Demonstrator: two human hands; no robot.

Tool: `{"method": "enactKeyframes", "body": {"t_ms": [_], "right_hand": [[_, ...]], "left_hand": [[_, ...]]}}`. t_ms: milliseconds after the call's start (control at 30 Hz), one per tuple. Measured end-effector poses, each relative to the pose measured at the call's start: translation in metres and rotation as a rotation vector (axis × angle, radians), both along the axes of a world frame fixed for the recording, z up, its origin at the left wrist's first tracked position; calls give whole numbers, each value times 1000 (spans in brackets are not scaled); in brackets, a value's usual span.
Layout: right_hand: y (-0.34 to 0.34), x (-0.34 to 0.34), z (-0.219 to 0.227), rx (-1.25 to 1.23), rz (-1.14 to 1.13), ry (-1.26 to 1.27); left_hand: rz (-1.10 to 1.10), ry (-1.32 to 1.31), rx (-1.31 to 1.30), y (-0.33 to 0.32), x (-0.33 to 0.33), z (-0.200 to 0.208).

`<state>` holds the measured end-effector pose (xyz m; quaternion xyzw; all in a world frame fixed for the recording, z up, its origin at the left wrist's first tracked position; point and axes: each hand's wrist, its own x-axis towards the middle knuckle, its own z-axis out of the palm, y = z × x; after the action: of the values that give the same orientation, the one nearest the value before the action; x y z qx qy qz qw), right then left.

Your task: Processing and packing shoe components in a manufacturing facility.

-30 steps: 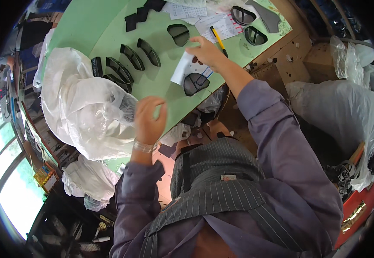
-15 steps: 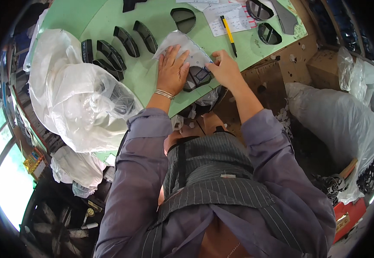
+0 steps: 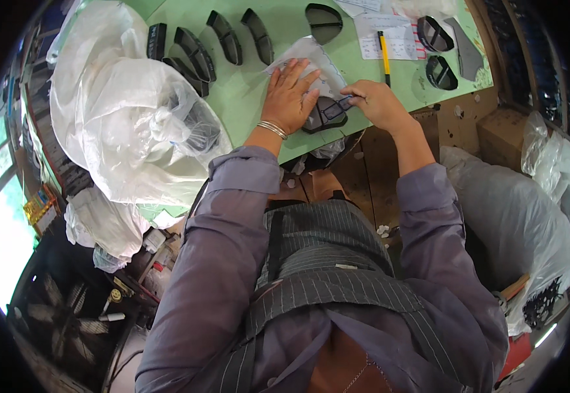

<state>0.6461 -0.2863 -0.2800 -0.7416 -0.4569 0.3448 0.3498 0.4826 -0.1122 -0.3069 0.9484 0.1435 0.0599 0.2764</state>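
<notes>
Green tabletop (image 3: 252, 105) lies under my hands. Near its front edge, my left hand (image 3: 289, 98) presses flat on a clear plastic bag (image 3: 311, 56); my right hand (image 3: 376, 103) pinches the dark curved part (image 3: 324, 112) beside it. Beyond lies a yellow pen (image 3: 384, 51).

I've one head fisheye, looking steeply down over the torso; bench (image 3: 245, 98) sits toward 12 o'clock, mid-near, edges bowed at the rim. No second view.
</notes>
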Motion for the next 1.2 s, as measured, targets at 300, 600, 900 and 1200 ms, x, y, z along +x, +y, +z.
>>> {"method": "enactKeyframes", "body": {"t_ms": [300, 600, 900, 1200], "right_hand": [[1, -19, 3, -40, -202, 269], [0, -30, 2, -136, -230, 40], [-5, -36, -4, 47, -271, 185], [-12, -44, -10, 249, -215, -258]], "left_hand": [[11, -1, -9, 0, -1, 1], [21, -3, -13, -1, 0, 0], [54, -100, -157, 3, -5, 0], [79, -121, -119, 2, -4, -3]]}}
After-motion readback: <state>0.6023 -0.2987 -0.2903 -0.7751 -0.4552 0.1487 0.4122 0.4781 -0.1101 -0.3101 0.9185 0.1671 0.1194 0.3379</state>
